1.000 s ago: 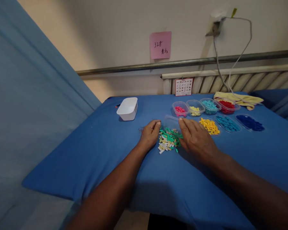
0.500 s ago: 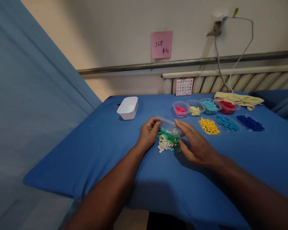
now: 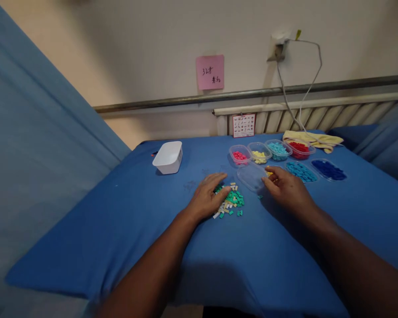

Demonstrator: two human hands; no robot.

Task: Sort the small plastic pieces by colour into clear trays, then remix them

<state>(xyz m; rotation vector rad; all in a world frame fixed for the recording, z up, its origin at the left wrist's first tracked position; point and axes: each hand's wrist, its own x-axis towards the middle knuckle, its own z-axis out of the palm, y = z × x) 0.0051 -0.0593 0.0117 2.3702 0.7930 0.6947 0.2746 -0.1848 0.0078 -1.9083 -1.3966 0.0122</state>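
Observation:
My left hand [image 3: 207, 196] is open, its fingers stretched over the left side of a loose pile of small green, white and cream plastic pieces [image 3: 235, 199] on the blue cloth. The hand covers part of the pile. To the right, my right hand [image 3: 287, 187] pinches the edge of a clear plastic lid [image 3: 251, 177] between thumb and fingers. The lid looks bare and lies low over the cloth, just in front of the pink tub. Behind my right fingers, orange-yellow pieces [image 3: 269, 173] show only in part. A single green piece [image 3: 260, 197] sits apart, near the lid.
A white tub [image 3: 168, 158] stands at the back left. Clear tubs of pink [image 3: 239, 156], pale yellow [image 3: 259, 156], turquoise [image 3: 278, 150] and red [image 3: 299, 150] pieces line the back. Blue [image 3: 301, 171] and dark blue pieces [image 3: 329, 169] lie in front, with a yellow cloth [image 3: 313, 139] behind.
The clear lid has moved right, away from the pile, in my right hand. My left hand has let go of it and opened over the pieces. The view has shifted rightward.

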